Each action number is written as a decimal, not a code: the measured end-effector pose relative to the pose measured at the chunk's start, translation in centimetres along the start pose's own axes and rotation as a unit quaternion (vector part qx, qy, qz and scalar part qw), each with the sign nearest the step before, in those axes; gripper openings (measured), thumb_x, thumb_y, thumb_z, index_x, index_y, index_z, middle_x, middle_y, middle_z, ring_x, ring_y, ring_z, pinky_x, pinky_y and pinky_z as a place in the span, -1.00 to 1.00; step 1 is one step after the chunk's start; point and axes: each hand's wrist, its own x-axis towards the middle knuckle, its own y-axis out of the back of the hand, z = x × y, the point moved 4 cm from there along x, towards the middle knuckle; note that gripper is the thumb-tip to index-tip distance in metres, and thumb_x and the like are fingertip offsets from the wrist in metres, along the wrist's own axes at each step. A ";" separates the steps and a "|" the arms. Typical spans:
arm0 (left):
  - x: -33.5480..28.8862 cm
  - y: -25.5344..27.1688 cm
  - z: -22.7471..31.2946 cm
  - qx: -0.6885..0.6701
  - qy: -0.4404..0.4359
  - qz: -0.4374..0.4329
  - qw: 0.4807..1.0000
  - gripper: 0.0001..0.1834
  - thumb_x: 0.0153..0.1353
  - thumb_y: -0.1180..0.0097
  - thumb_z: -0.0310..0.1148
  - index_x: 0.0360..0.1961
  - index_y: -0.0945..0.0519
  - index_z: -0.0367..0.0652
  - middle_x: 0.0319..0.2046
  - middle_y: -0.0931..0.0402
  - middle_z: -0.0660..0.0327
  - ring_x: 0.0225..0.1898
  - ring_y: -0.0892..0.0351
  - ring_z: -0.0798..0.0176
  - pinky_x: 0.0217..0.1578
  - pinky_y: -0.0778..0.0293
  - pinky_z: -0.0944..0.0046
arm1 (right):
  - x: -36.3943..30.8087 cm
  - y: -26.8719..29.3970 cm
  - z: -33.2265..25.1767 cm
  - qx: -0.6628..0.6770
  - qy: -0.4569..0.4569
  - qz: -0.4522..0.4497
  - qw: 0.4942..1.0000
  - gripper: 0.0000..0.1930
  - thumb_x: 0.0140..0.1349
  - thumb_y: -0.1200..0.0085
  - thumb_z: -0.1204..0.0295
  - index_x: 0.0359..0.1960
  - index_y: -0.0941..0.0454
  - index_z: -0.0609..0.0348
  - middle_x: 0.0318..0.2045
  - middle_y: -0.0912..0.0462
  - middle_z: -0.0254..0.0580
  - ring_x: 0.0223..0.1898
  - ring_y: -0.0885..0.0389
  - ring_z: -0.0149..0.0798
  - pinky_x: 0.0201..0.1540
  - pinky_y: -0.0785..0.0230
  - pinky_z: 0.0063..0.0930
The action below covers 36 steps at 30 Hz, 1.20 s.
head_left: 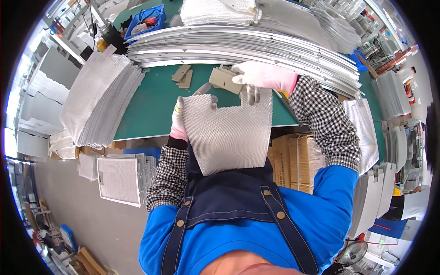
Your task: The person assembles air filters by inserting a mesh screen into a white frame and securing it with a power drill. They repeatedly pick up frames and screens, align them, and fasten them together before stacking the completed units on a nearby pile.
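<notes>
A silvery metal mesh sheet (pixel 229 137) with a notch in its top edge stands tilted in front of my body. My left hand (pixel 181 120), in a white glove with grey fingertips, grips its left edge, with fingers at the upper left corner. My gloved right hand (pixel 263 77) is at the sheet's upper right, fingers spread. Some of its fingertips reach the right edge of a small group of beige plates (pixel 223 79); its grey-tipped fingers hang at the sheet's top edge. Two more beige plates (pixel 183 76) lie to the left on the green table (pixel 153 101).
Long metal frame strips (pixel 238 46) are stacked across the table behind my hands. A pile of mesh sheets (pixel 98 98) stands at the left. A blue bin (pixel 146 22) sits at the back left. Cardboard boxes (pixel 295 160) and framed filter panels (pixel 118 181) stand below the table.
</notes>
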 end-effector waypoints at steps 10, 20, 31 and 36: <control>1.7 0.6 5.1 0.485 -0.149 0.126 0.852 -0.16 0.09 -0.39 -0.02 0.31 -0.42 -0.25 0.12 -0.54 0.01 0.18 -0.51 0.06 0.20 -0.43 0.11 | 2.9 0.0 1.0 -0.214 -0.048 0.001 0.976 -0.51 0.50 0.18 0.38 0.41 -0.19 0.31 0.00 -0.63 0.19 -0.38 -0.78 -0.21 -0.31 -0.68 -0.36; 4.8 -4.1 4.6 0.843 0.090 0.101 0.521 -0.56 0.07 -0.39 -0.05 -0.09 -0.70 -0.07 -0.29 -0.70 0.08 -0.19 -0.69 -0.01 -0.11 -0.56 0.09 | 1.5 -0.6 0.3 -0.155 -0.009 0.038 0.987 -0.60 0.46 0.17 0.41 0.28 -0.29 0.28 -0.24 -0.66 0.09 -0.42 -0.78 -0.23 -0.39 -0.65 -0.39; 5.0 -3.4 4.9 0.781 0.070 0.071 0.616 -0.60 0.13 -0.39 -0.15 -0.12 -0.68 -0.22 -0.32 -0.68 0.06 -0.25 -0.70 0.11 -0.16 -0.57 0.19 | 3.8 -0.5 0.2 -0.486 0.054 0.037 0.872 -0.57 0.33 -0.06 0.39 0.23 -0.45 0.17 -0.12 -0.69 -0.01 -0.18 -0.72 -0.17 -0.06 -0.57 -0.21; 4.5 -3.6 5.7 0.727 -0.017 0.063 0.684 -0.77 0.24 -0.24 -0.53 -0.06 -0.61 -0.28 -0.33 -0.68 0.18 -0.22 -0.69 0.36 -0.17 -0.55 0.35 | 3.2 1.2 3.7 -0.287 0.085 0.124 0.946 -0.43 0.23 -0.13 0.42 0.32 -0.42 0.10 0.07 -0.64 0.03 0.07 -0.62 -0.08 0.17 -0.44 -0.24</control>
